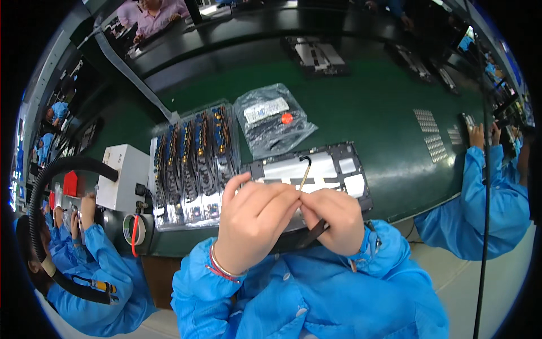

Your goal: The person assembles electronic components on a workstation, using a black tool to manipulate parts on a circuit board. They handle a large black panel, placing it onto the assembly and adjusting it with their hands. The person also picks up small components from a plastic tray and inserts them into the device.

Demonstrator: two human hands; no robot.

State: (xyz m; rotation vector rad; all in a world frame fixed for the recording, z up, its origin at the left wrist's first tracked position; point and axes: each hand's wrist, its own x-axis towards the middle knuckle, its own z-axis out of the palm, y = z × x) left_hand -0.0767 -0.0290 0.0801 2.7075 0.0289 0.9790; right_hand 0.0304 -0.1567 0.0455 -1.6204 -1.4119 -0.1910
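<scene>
My left hand and my right hand meet in front of my chest, fingertips pinched together. Between them they hold a thin cable, tan along its length with a black hooked end pointing up. A dark flat strip juts from under my right hand; its kind cannot be made out. Just beyond my hands lies a flat device chassis with a black frame and silver-white panels. My hands hide its near left part.
Left of the chassis, a clear plastic tray holds rows of small cables. A clear bag with an orange sticker lies behind. A white box and black flexible hose stand left. Co-workers sit on both sides.
</scene>
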